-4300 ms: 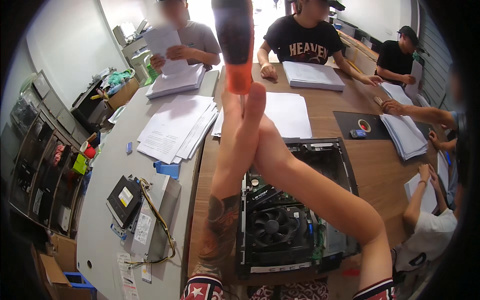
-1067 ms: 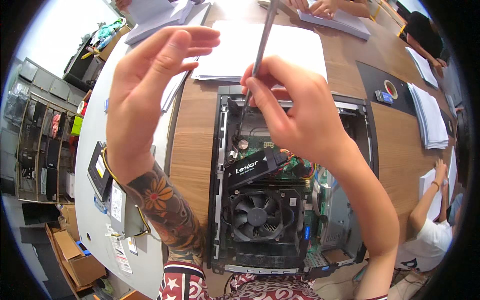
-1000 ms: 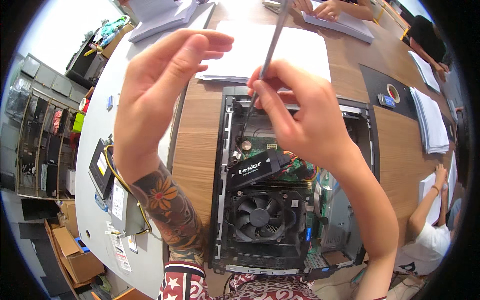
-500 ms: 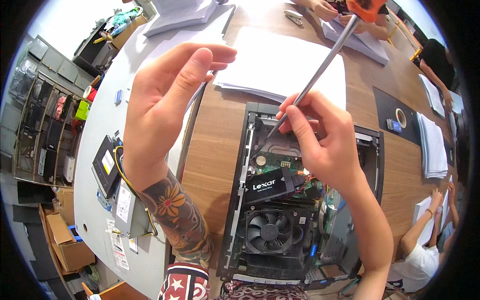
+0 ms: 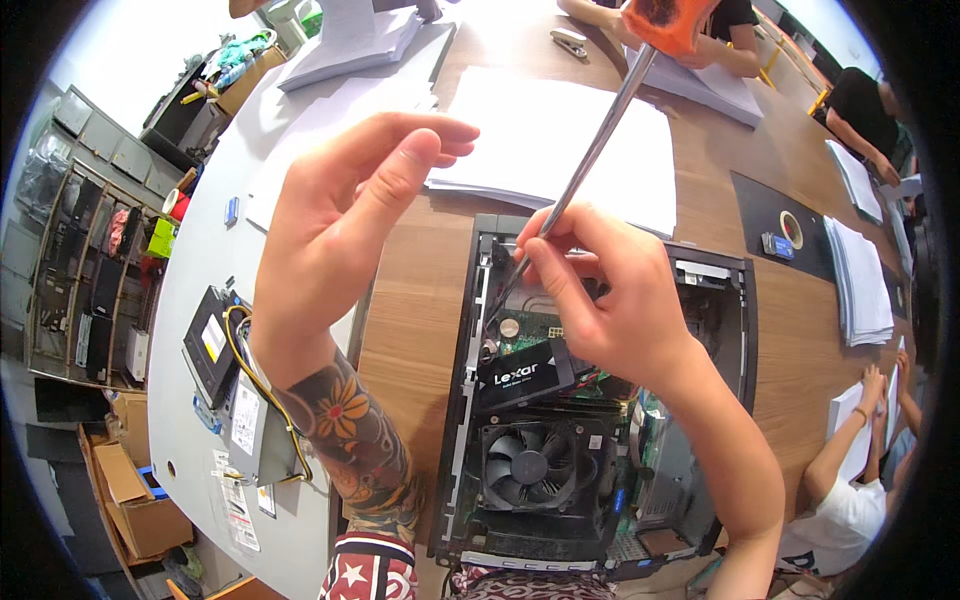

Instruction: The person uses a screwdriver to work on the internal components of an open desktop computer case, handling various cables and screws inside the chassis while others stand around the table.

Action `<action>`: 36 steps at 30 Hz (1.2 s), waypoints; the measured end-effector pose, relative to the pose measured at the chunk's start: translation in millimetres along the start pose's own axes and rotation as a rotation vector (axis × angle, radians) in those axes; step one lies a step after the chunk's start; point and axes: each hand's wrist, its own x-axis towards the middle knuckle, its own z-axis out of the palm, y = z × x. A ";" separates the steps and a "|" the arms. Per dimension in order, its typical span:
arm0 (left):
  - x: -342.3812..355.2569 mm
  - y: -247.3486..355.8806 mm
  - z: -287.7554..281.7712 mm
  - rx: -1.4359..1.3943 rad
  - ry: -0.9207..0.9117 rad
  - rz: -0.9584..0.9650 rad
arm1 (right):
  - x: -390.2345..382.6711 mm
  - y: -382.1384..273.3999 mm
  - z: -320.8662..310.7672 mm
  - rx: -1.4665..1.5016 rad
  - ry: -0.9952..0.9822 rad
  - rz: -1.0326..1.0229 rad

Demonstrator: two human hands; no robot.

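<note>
My right hand (image 5: 625,290) pinches the shaft of a long screwdriver (image 5: 603,140) over an open computer case (image 5: 450,430). Its orange handle (image 5: 672,22) points up and away, and the tip reaches down beside the case's left inner edge, near a round coin battery (image 5: 509,328). Exactly what the tip touches I cannot tell. My left hand (image 5: 325,225) hovers left of the case, fingers stretched and thumb apart, holding nothing. Inside the case lie a black solid state drive (image 5: 515,378), a cooling fan (image 5: 530,466) and a green circuit board, partly hidden by my right hand.
White paper sheets (image 5: 560,140) lie beyond the case. On the grey table at left sit a power supply (image 5: 258,420) with yellow cables and a black drive (image 5: 212,340). At right are a tape roll (image 5: 790,230), paper stacks (image 5: 858,285) and other people's arms.
The screwdriver's handle has swung left, so the shaft stands steeper; its tip stays near the same spot. My right hand has shifted left and down, my left hand slightly right and down.
</note>
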 end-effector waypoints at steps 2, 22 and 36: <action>-0.5 4.0 -0.4 0.030 -0.018 -0.006 | 0.7 -2.4 -2.3 -0.023 -0.011 -0.018; -2.1 6.9 1.4 -0.015 -0.070 0.024 | 3.0 -6.9 -8.5 -0.038 0.066 -0.036; -0.3 4.8 -1.5 0.077 -0.107 0.029 | 4.2 -7.9 -14.2 -0.088 0.077 -0.114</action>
